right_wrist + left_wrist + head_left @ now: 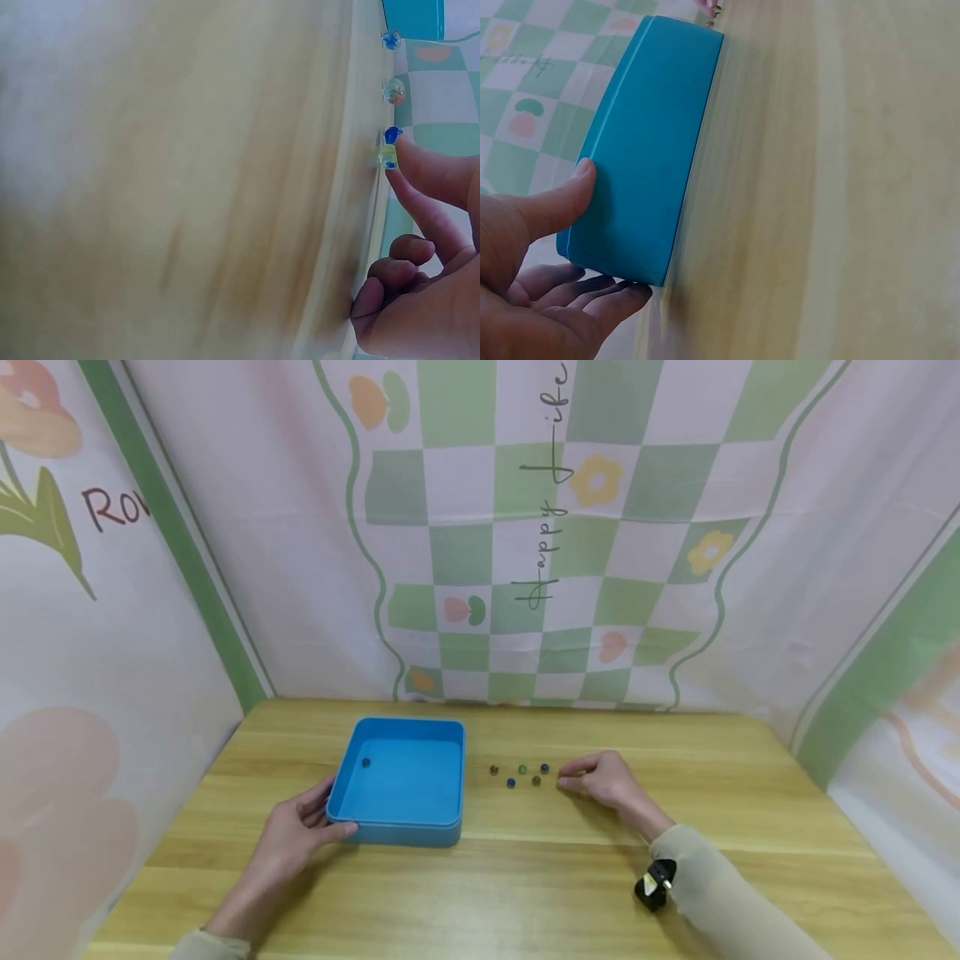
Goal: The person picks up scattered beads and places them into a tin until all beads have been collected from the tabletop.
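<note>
A square blue box (pixel 405 772) stands on the table with its top uncovered, and a small dark marble (pixel 366 762) lies inside. My left hand (pixel 296 831) holds its near left corner, the thumb on the front wall and the fingers along the left side. Several small glass marbles, among them a green marble (pixel 522 769) and a blue marble (pixel 511 783), lie right of the box. My right hand (pixel 603 779) is beside the rightmost blue marble (pixel 544 768), thumb and forefinger extended and slightly apart. In the right wrist view its other fingers bend inward.
The wooden table (pixel 510 893) reaches back to a patterned cloth (pixel 517 552), with more cloth hanging at both sides. A black device (pixel 655 885) is strapped to the right wrist.
</note>
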`<state>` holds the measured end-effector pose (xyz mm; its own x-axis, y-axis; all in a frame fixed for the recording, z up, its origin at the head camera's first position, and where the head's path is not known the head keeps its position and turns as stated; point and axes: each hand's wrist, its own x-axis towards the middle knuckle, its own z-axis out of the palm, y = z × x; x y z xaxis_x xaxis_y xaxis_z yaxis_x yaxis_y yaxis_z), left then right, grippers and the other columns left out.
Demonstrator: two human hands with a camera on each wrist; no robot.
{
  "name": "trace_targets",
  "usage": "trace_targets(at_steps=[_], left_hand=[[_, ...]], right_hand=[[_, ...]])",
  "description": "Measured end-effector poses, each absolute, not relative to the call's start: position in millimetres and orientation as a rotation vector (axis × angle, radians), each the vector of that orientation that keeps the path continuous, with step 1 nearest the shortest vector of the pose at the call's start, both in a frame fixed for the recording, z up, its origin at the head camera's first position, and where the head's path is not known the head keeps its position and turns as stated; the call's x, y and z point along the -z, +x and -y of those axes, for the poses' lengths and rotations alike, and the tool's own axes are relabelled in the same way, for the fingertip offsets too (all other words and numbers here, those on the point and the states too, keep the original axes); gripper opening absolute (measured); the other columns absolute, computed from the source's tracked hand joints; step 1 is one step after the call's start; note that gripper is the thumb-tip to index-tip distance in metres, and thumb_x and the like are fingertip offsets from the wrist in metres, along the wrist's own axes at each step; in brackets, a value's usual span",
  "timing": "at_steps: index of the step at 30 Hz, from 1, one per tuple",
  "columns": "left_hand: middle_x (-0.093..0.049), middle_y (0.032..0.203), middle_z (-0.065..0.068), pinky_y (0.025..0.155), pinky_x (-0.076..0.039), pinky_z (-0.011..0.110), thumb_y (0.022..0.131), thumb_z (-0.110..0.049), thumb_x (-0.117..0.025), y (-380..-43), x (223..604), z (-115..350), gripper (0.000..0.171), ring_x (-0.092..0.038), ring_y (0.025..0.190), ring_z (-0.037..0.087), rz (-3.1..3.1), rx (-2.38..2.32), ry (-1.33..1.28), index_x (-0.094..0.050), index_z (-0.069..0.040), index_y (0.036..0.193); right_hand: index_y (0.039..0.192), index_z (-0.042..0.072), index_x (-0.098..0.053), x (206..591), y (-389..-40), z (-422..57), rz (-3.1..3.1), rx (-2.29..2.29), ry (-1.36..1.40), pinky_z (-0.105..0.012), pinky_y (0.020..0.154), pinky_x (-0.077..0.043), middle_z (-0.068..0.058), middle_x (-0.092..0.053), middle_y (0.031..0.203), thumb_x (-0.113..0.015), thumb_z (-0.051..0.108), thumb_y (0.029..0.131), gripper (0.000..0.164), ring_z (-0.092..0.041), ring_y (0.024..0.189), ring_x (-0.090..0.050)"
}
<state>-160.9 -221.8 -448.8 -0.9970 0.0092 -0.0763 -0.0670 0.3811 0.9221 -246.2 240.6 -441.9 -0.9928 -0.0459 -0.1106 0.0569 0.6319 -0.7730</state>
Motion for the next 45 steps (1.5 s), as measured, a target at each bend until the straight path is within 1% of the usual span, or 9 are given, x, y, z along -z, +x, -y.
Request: trace_targets(at_steps=[7, 13, 20, 25, 30, 34, 37, 45], left_hand=[[-0.038, 0.161, 0.028, 0.109, -0.050, 0.042, 0.088, -0.021, -0.090, -161.3, 449.4, 222.2, 0.093, -0.048, 0.142, 0.043, -2.554, -1.707, -0.052, -0.037, 0.001, 0.161], [-0.039, 0.161, 0.028, 0.109, -0.049, 0.041, 0.087, -0.020, -0.090, -161.3, 449.3, 222.1, 0.093, -0.048, 0.142, 0.043, -2.542, -1.723, -0.054, -0.037, 0.002, 0.160], [-0.038, 0.161, 0.028, 0.109, -0.049, 0.042, 0.087, -0.018, -0.090, -161.5, 449.7, 222.1, 0.092, -0.048, 0.142, 0.043, -2.538, -1.723, -0.058, -0.037, 0.001, 0.161], [-0.038, 0.161, 0.028, 0.109, -0.049, 0.043, 0.087, -0.020, -0.090, -161.8, 450.0, 221.9, 0.093, -0.048, 0.142, 0.043, -2.537, -1.720, -0.067, -0.037, 0.001, 0.161], [-0.038, 0.162, 0.028, 0.110, -0.048, 0.043, 0.087, -0.020, -0.090, -162.3, 449.9, 221.9, 0.093, -0.047, 0.143, 0.043, -2.539, -1.720, -0.065, -0.037, 0.001, 0.161], [-0.038, 0.161, 0.028, 0.110, -0.048, 0.042, 0.087, -0.020, -0.090, -162.1, 449.3, 221.7, 0.093, -0.047, 0.142, 0.043, -2.541, -1.718, -0.064, -0.037, 0.001, 0.160], [-0.038, 0.161, 0.028, 0.110, -0.048, 0.042, 0.087, -0.020, -0.090, -161.9, 448.9, 221.6, 0.093, -0.047, 0.142, 0.043, -2.544, -1.714, -0.063, -0.037, 0.001, 0.160], [-0.038, 0.162, 0.027, 0.110, -0.048, 0.042, 0.088, -0.019, -0.089, -161.3, 448.4, 221.3, 0.092, -0.047, 0.143, 0.043, -2.543, -1.712, -0.068, -0.037, 0.001, 0.161]], right_hand=[[0.106, 0.004, -0.082, 441.6, -244.5, -240.1, -2.742, 1.283, 0.000, -0.061, 0.108, -0.046, -0.021, -0.074, 0.121, -0.086, 0.015, 0.089, 0.021, -0.044, 0.124, -0.060], [0.106, 0.004, -0.082, 440.1, -243.2, -238.0, -2.732, 1.298, 0.013, -0.062, 0.110, -0.045, -0.020, -0.075, 0.121, -0.086, 0.016, 0.089, 0.021, -0.045, 0.125, -0.060], [0.112, 0.003, -0.081, 435.0, -241.7, -233.3, -2.672, 1.355, 0.007, -0.068, 0.117, -0.034, -0.022, -0.071, 0.128, -0.085, 0.017, 0.090, 0.026, -0.050, 0.133, -0.053], [0.112, 0.003, -0.081, 432.0, -242.4, -229.4, -2.646, 1.364, -0.008, -0.068, 0.118, -0.033, -0.023, -0.069, 0.131, -0.085, 0.017, 0.090, 0.027, -0.049, 0.136, -0.051], [0.115, 0.004, -0.080, 428.1, -244.0, -224.6, -2.633, 1.362, -0.023, -0.069, 0.119, -0.032, -0.025, -0.064, 0.139, -0.083, 0.019, 0.092, 0.028, -0.050, 0.139, -0.047], [0.114, 0.005, -0.081, 425.5, -245.6, -219.3, -2.631, 1.358, -0.033, -0.066, 0.119, -0.035, -0.026, -0.062, 0.142, -0.083, 0.020, 0.092, 0.027, -0.049, 0.140, -0.047], [0.113, 0.005, -0.081, 424.6, -247.1, -215.1, -2.626, 1.367, -0.042, -0.065, 0.118, -0.037, -0.025, -0.063, 0.141, -0.083, 0.019, 0.092, 0.026, -0.049, 0.139, -0.048], [0.111, 0.005, -0.082, 419.3, -250.4, -202.5, -2.598, 1.418, -0.068, -0.065, 0.119, -0.036, -0.020, -0.071, 0.130, -0.083, 0.017, 0.092, 0.022, -0.045, 0.136, -0.052]])
